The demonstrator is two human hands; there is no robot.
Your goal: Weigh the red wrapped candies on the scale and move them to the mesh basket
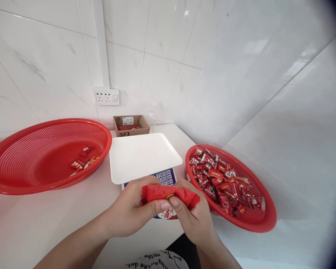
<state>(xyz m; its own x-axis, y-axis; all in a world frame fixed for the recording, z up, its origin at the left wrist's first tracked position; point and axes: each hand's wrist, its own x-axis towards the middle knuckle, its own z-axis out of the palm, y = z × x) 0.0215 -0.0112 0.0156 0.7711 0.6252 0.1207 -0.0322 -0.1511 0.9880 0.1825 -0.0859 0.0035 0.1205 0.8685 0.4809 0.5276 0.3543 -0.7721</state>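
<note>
Both my hands pinch one red packet (pixel 169 194) in front of me, just above the near edge of a scale. My left hand (pixel 134 211) grips its left end and my right hand (pixel 192 218) grips its right end, thumbs meeting at the middle. The scale has a white tray (pixel 142 155) on top and a blue keypad (pixel 165 177). At the right, a red basket (pixel 268 220) holds several red wrapped candies (pixel 224 179). At the left, a larger red basket (pixel 25 157) holds a few candies (pixel 84 158).
A small open cardboard box (pixel 131 125) stands against the tiled wall behind the scale. A white wall socket (pixel 107 97) is above it. The white counter (pixel 44 216) meets tiled walls at the back and the right.
</note>
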